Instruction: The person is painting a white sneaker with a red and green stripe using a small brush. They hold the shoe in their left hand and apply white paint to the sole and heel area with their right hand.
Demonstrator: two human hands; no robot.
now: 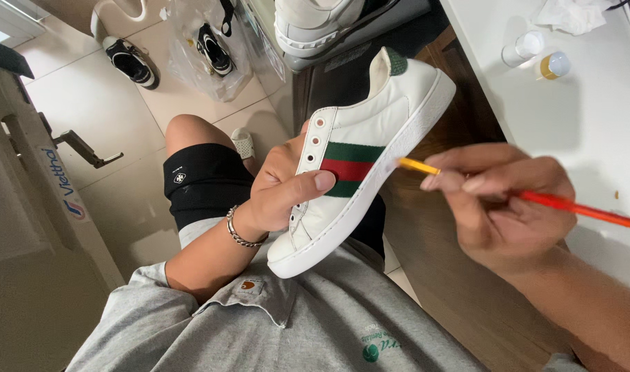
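Left hand (287, 189) grips a white sneaker (360, 162); right hand (498, 200) touches a paintbrush (535, 198) to its sole.

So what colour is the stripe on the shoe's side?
Green, red, green stripe on the white shoe, head view.

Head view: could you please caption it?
Left hand holds a white leather sneaker; right hand touches a thin orange brush to its sole.

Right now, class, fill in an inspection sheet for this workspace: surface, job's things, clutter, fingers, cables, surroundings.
Surface: white table, mostly bare.
Job's things: white sneaker with green-red stripe; red-handled brush, tip at the sole edge.
Clutter: two small bottles, crumpled tissue.
Fingers: left hand grips the sneaker; right hand holds the brush.
Cables: nothing seen.
Surroundings: tiled floor, shoes in a plastic bag, another shoe.
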